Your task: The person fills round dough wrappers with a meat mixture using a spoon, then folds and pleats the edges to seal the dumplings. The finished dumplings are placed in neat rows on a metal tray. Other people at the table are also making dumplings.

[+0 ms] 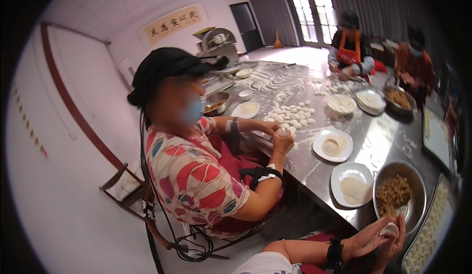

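At the lower right, my left hand (363, 240) and my right hand (395, 241) meet around a small piece of pale dough (389, 229), which looks like a dumpling. Both hold it just over the near rim of a steel bowl (418, 200); some of the dough is hidden by the fingers. Brown filling (394, 194) lies in the bowl. Left of it is a white plate (341, 174) with flat round wrappers (354, 191). A tray of shaped dumplings (424, 244) lies to the right.
A co-worker in a black cap (166, 63) sits to the left, hands at dough on the steel table (302, 170). Beyond are dough pieces (295, 115), a flour bowl (342, 106), stacked plates (370, 102) and another filling bowl (400, 102). Two more people stand at the far side.
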A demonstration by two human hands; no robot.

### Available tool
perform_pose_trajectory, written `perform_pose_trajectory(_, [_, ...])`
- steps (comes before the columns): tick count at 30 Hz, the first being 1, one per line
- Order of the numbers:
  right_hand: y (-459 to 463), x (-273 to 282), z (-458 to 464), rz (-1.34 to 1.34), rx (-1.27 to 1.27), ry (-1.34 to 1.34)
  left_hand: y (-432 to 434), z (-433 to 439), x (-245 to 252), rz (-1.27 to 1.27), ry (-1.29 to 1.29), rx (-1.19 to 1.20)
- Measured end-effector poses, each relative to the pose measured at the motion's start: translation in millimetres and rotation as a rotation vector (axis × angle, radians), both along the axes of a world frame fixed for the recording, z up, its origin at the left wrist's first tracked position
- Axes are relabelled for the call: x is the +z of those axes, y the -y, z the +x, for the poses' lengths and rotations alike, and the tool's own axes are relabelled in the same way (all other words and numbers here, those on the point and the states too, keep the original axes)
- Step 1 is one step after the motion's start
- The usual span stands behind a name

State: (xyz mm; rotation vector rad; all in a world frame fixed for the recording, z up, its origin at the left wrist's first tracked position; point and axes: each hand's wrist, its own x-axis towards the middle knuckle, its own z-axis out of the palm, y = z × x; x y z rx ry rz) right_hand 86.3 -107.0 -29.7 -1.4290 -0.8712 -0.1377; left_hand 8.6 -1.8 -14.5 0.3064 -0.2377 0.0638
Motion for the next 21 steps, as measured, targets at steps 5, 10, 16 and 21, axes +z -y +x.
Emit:
perform_pose_trajectory(5, [-14, 31, -18, -0.117, -0.172, 0.432, 3, 8, 4, -0.066, 0.012, 0.015])
perform_pose_trajectory(10, [0, 27, -25, -0.155, -0.085, 0.129, 11, -4, 12, -0.020, -0.033, 0.130])
perform_pose_trajectory(16, [17, 2, -1, -0.072, 0.004, 0.010, 20, -21, 26, 0.071, 0.049, 0.131])
perform_pose_trajectory(21, [27, 24, -9, -0.096, -0.032, 0.072, 27, -27, 41, 0.087, 0.042, 0.098])
